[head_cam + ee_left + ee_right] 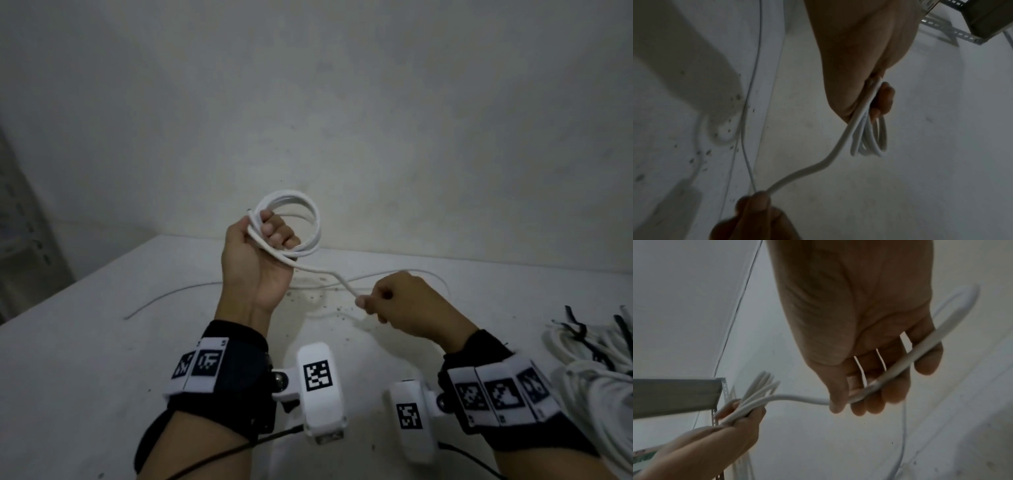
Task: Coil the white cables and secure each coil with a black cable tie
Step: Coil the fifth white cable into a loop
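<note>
Head view: the coil is gripped in the raised left hand; its free strand runs down and rightward from the coil into the right hand, pinched there just above the desk.

We find all three views dim and grey, with noise in the darker areas. In the head view the corners darken at 7 and 5 o'clock and the worktop edge bows from wide-angle distortion. Soft shadows lie on it beneath the hands. Both wrist views are soft; the right hand is blurred, and the white cable smears along its length.
</note>
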